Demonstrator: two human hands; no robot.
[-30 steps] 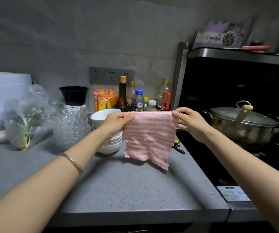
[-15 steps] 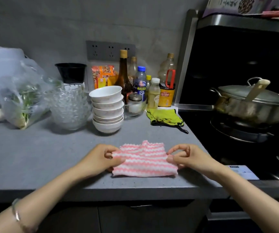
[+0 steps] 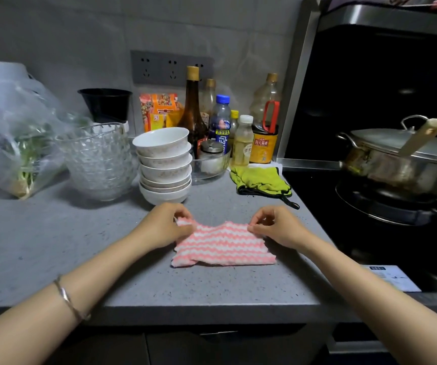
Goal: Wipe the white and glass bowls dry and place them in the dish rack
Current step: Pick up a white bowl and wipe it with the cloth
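Pink-and-white zigzag-striped dish cloth (image 3: 222, 245) lies folded on grey speckled stone surface (image 3: 80, 246), near front edge. Left hand (image 3: 163, 225) pinches cloth's far left corner; right hand (image 3: 278, 227) pinches far right corner, both corners lifted slightly. Stack of white ceramic bowls (image 3: 163, 164) stands just behind left hand. Stack of clear faceted glass bowls (image 3: 99, 159) just left of white stack. Green oven mitt (image 3: 260, 180) lies right of bowls, beside black stovetop (image 3: 370, 219). Steel lidded pot (image 3: 406, 159) on burner.
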